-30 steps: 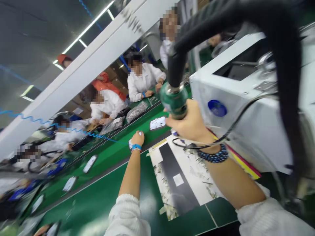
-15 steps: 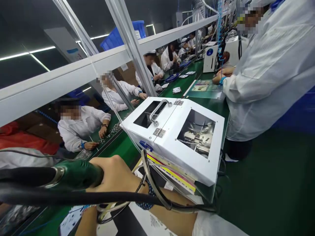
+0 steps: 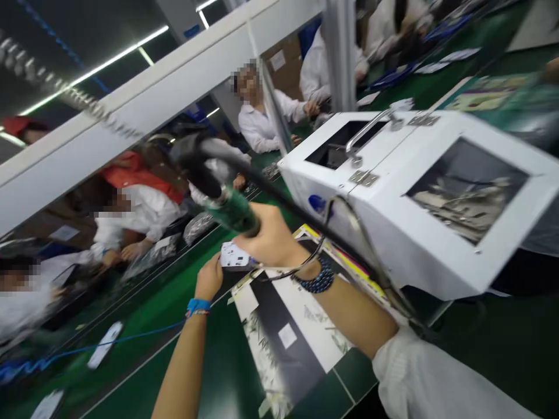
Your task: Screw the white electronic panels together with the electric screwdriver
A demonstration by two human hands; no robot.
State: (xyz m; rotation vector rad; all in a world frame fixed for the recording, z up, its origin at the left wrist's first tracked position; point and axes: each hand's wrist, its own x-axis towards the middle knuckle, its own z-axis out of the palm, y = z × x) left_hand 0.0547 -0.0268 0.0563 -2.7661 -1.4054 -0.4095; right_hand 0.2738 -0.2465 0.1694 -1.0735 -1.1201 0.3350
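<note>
My right hand (image 3: 275,237) is wrapped round the green grip of a power screwdriver (image 3: 236,210), whose black cable runs back over the forearm. Its tip is hidden behind the hand. Just below it, my left hand (image 3: 209,277) grips the left edge of a small white plate (image 3: 233,255) with dark marks on it. The plate is held low over the bench, close under the right hand. A blue wrist strap (image 3: 198,306) circles my left wrist, and its cord trails off left. Dark beads (image 3: 317,278) ring the right wrist.
A white machine box (image 3: 384,203) with windows and a metal handle stands at right. A dark and white mat (image 3: 279,326) lies on the green bench. Two white parts, one a long plate (image 3: 105,345), lie at left. Several co-workers in white sit across, behind a white beam (image 3: 144,110).
The view has swung to the left and down, so the box now sits farther right. My left hand, mostly hidden before, now shows with the white plate. The right hand still holds the screwdriver.
</note>
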